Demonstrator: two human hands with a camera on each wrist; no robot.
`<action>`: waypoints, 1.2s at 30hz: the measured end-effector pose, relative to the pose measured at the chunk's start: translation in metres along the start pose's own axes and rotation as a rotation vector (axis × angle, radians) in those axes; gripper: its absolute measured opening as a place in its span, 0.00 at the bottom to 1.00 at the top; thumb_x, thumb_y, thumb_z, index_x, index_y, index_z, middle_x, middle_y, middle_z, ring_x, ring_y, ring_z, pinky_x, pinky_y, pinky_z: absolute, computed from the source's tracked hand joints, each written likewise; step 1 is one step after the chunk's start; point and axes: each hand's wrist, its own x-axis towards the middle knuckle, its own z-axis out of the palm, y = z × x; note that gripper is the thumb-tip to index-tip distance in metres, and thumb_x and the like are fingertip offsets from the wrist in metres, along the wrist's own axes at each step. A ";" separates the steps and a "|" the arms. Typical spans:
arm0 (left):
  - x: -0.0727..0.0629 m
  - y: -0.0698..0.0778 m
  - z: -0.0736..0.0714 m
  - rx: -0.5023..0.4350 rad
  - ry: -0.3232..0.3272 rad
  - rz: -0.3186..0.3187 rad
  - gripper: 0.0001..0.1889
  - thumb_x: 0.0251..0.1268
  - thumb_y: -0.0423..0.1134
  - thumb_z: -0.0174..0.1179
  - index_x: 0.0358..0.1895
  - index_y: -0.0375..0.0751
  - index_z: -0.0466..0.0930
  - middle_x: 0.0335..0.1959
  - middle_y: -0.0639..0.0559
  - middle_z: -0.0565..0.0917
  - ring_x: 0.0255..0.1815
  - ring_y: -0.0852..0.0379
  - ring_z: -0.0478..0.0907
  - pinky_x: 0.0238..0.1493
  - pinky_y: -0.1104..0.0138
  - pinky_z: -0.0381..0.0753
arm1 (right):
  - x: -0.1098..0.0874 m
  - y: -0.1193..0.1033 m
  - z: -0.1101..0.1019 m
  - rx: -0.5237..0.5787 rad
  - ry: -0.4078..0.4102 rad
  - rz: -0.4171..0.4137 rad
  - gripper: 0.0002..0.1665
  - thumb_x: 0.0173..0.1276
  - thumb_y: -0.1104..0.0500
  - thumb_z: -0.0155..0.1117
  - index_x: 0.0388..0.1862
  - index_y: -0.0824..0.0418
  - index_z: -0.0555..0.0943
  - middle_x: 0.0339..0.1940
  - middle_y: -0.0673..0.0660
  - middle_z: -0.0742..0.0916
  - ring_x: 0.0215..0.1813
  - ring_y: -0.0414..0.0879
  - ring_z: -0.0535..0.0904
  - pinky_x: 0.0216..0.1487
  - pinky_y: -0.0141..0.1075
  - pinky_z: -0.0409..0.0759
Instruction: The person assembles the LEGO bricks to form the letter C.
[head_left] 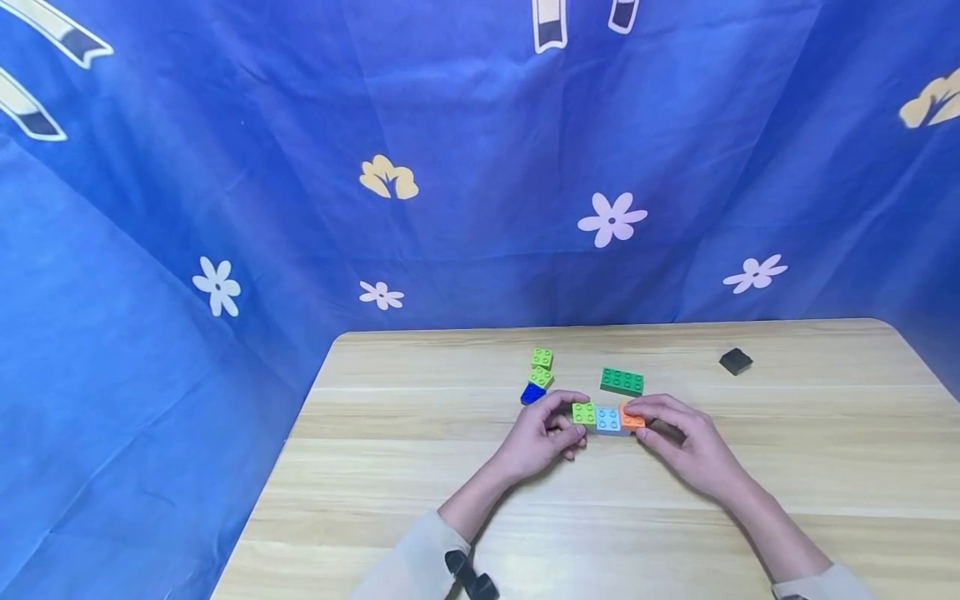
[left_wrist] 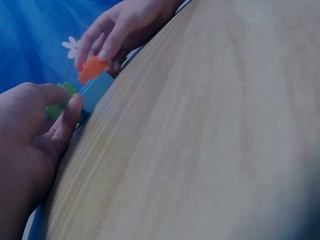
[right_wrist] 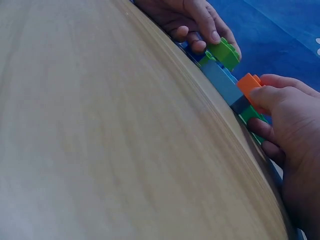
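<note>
A light blue brick (head_left: pixel 608 419) lies on the table between my two hands, studs up. At its left end is a lime green brick (head_left: pixel 583 413), pinched between the thumb and fingers of my left hand (head_left: pixel 542 436). My right hand (head_left: pixel 691 444) pinches an orange brick (head_left: pixel 632 417) at the right end. In the right wrist view the orange brick (right_wrist: pixel 249 90) stands higher than the light blue brick (right_wrist: pixel 221 80), and so does the lime green brick (right_wrist: pixel 224 53). Whether either is pressed fully onto the studs I cannot tell.
Behind the hands lies a dark green brick (head_left: pixel 622 382). Two lime green bricks (head_left: pixel 542 367) and a dark blue brick (head_left: pixel 532 393) form a line beyond my left hand. A black piece (head_left: pixel 736 361) lies at the back right. A blue patterned cloth (head_left: pixel 480 208) hangs behind the table (head_left: pixel 375 467).
</note>
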 end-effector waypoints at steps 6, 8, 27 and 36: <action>0.000 0.001 0.001 0.024 0.016 -0.011 0.23 0.74 0.25 0.62 0.70 0.38 0.76 0.33 0.36 0.89 0.28 0.57 0.84 0.30 0.67 0.88 | 0.000 0.001 0.000 -0.003 -0.021 -0.007 0.26 0.68 0.68 0.75 0.61 0.46 0.87 0.62 0.46 0.87 0.66 0.35 0.79 0.67 0.22 0.74; 0.000 0.000 0.001 0.041 0.018 -0.007 0.23 0.73 0.25 0.63 0.69 0.39 0.77 0.32 0.37 0.89 0.27 0.57 0.84 0.29 0.66 0.88 | 0.000 0.001 0.000 0.004 -0.022 -0.007 0.26 0.68 0.68 0.75 0.61 0.46 0.87 0.62 0.46 0.87 0.66 0.35 0.79 0.67 0.22 0.75; 0.001 0.008 0.003 0.198 0.102 0.047 0.21 0.63 0.25 0.73 0.59 0.41 0.87 0.35 0.49 0.84 0.20 0.61 0.82 0.24 0.63 0.88 | 0.001 0.001 0.000 0.013 -0.027 -0.017 0.26 0.68 0.69 0.74 0.61 0.47 0.87 0.63 0.47 0.86 0.67 0.35 0.79 0.68 0.23 0.74; 0.005 0.023 0.005 0.482 0.108 0.063 0.23 0.59 0.27 0.75 0.60 0.43 0.89 0.37 0.56 0.83 0.28 0.68 0.75 0.30 0.74 0.80 | 0.001 -0.001 -0.001 -0.016 -0.024 -0.013 0.27 0.68 0.68 0.75 0.62 0.46 0.87 0.63 0.46 0.86 0.67 0.35 0.78 0.70 0.22 0.70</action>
